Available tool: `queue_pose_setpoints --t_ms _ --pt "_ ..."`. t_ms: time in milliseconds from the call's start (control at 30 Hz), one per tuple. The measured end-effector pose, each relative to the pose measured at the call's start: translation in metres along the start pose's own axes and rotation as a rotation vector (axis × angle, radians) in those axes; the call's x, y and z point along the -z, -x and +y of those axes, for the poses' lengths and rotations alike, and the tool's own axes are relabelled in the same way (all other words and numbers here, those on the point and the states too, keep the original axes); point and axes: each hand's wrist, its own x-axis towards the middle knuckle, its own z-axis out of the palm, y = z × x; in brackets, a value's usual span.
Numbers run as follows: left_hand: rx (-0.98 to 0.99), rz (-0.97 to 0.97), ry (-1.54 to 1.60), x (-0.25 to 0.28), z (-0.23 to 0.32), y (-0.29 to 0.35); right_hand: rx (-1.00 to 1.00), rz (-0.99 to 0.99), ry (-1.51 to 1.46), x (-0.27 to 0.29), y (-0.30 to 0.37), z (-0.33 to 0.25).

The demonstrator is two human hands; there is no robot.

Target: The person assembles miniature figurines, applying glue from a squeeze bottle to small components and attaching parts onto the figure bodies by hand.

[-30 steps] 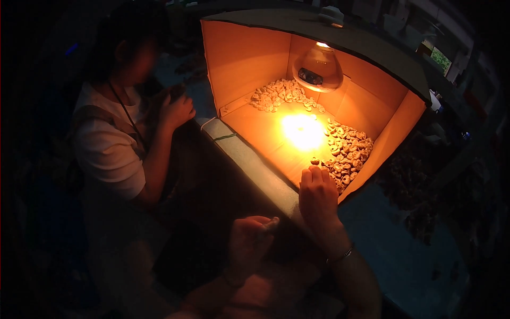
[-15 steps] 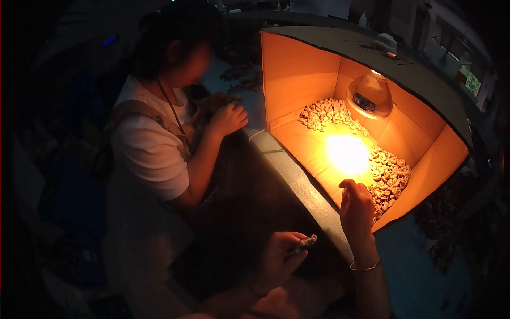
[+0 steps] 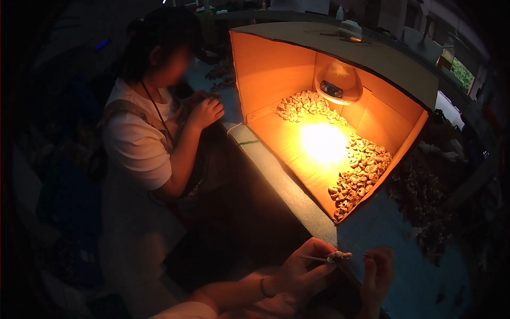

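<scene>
Near the lower edge of the view, just outside the open front of a lit cardboard box point(image 3: 273, 61), the left hand point(image 3: 307, 268) pinches a small knobbly piece point(image 3: 341, 257) between thumb and forefinger, and a thin pale stick point(image 3: 312, 258) runs back from it across the fingers. Just beside it, apart from the piece, is the right hand point(image 3: 378, 274), dim and with its fingers curled; whether they grip anything is too dark to tell. Within the box hangs a large bulb point(image 3: 340, 87), above a glaring patch of light on the box floor. Many small pale pieces lie there in a back heap point(image 3: 303, 103) and a larger right-hand heap point(image 3: 366, 165). The box stands on a worktop point(image 3: 311, 217) with a pale edge. To the left, a co-worker point(image 3: 135, 146) in a white short-sleeved top holds both hands together near the chest.
</scene>
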Motion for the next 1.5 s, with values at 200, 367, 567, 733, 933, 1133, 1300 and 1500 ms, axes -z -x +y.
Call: queue_pose_setpoints --t_ms 200,367,567,733,933,1133,1300,1500 --pt "0.162 -0.154 0.190 -0.034 -0.003 -0.010 0.135 0.184 -0.195 0.027 0.010 -0.006" --pt "0.166 -0.192 0.095 -0.048 -0.005 -0.009 0.235 0.129 -0.130 0.044 0.008 -0.007" --pt "0.167 -0.287 0.100 -0.058 -0.012 -0.011 0.334 0.002 0.057 0.056 0.013 -0.007" --pt "0.234 -0.312 0.284 -0.059 -0.011 -0.010 0.371 -0.019 0.097 0.056 0.016 -0.003" --pt "0.227 -0.290 0.356 -0.059 -0.007 -0.010 0.456 -0.077 0.057 0.053 0.012 0.005" --pt "0.237 -0.230 0.282 -0.061 -0.002 -0.009 0.499 -0.119 0.044 0.052 0.008 0.006" --pt "0.125 -0.173 0.188 -0.056 -0.009 -0.011 0.465 -0.141 0.169 0.050 0.003 -0.008" --pt "0.000 -0.071 0.074 -0.061 -0.013 -0.016 0.472 0.204 0.328 0.036 0.016 -0.014"
